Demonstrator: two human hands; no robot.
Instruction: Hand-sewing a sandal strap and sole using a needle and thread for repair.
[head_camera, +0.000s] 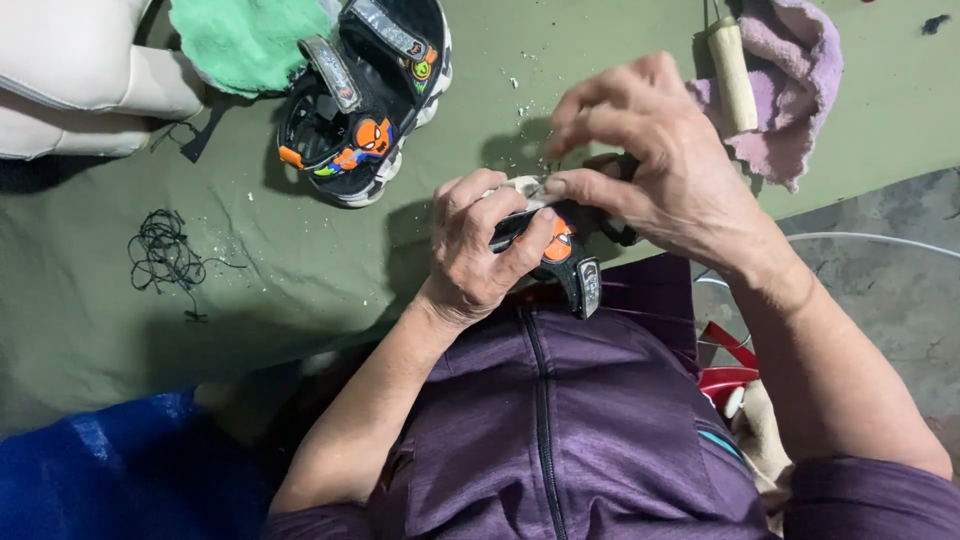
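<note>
My left hand (485, 245) grips a small black sandal (568, 262) with orange trim and a grey strap, held close to my chest above the table edge. My right hand (655, 160) rests on the sandal's far side, fingertips pinched at its whitish sole edge; whether it holds a small tool is hidden. A matching black sandal (360, 110) with orange and green decoration lies on the green table cover (300, 270), up and left of my hands.
A green cloth (245, 40) lies beside the second sandal. A pink cloth (790, 80) with a pale wooden handle (733, 75) sits at the right. A tangle of black thread (160, 250) lies left. White padded object (70, 80) top left; blue fabric (100, 470) bottom left.
</note>
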